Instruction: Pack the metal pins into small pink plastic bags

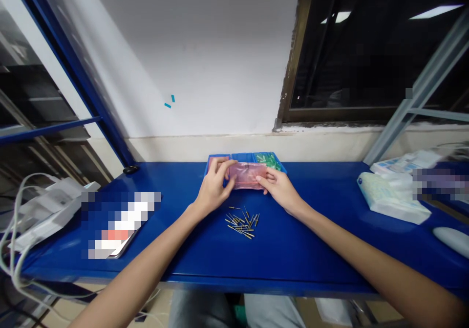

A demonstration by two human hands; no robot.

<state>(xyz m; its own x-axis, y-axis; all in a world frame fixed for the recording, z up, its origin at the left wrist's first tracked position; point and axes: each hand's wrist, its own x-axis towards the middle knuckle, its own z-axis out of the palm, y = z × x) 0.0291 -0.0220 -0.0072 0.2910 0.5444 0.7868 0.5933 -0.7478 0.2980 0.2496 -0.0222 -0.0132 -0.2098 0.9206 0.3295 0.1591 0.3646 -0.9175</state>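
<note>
Between my hands, over the front of a blue compartment tray, is a small pink see-through plastic bag. My left hand has its thumb and index finger curled at the bag's left end. On the right end, my right hand pinches the bag between thumb and fingers. Below the bag, a loose pile of thin metal pins with brass-coloured parts lies on the blue table. What the bag contains, if anything, I cannot make out.
Green and clear small pieces fill the tray's right compartment; something pink shows in the left one. A blurred-out phone-like object and a white power strip lie left. A tissue pack and white mouse are right.
</note>
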